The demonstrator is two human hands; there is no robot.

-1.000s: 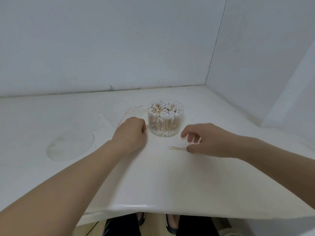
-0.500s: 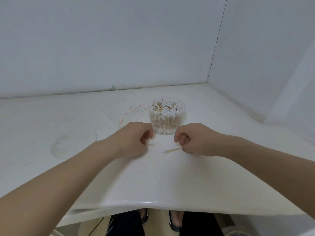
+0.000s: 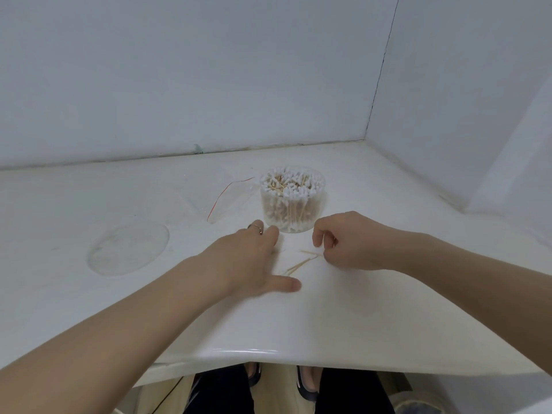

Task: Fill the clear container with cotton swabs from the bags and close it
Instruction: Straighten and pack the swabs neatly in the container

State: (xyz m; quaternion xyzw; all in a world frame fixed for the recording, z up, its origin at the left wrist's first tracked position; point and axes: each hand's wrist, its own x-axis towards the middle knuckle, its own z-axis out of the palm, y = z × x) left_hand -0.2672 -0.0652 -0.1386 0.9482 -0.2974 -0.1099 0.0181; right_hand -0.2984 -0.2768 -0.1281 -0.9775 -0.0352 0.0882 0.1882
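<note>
Two hands: left [image 3: 251, 258] flat, right [image 3: 352, 243] pinching loose swabs [image 3: 301, 262] beside full container [image 3: 292, 201]

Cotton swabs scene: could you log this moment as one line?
container full, unlidded | lid aside | loose swabs on table | left hand flat | right hand pinching swabs

Beside a swab-filled clear container [image 3: 292, 201], the left hand [image 3: 251, 258] lies flat while the right hand [image 3: 349, 243] pinches loose swabs [image 3: 298, 264] on the table [image 3: 328, 318].

No readable text, no labels, no brands, no numbers — nothing legible on any surface.
</note>
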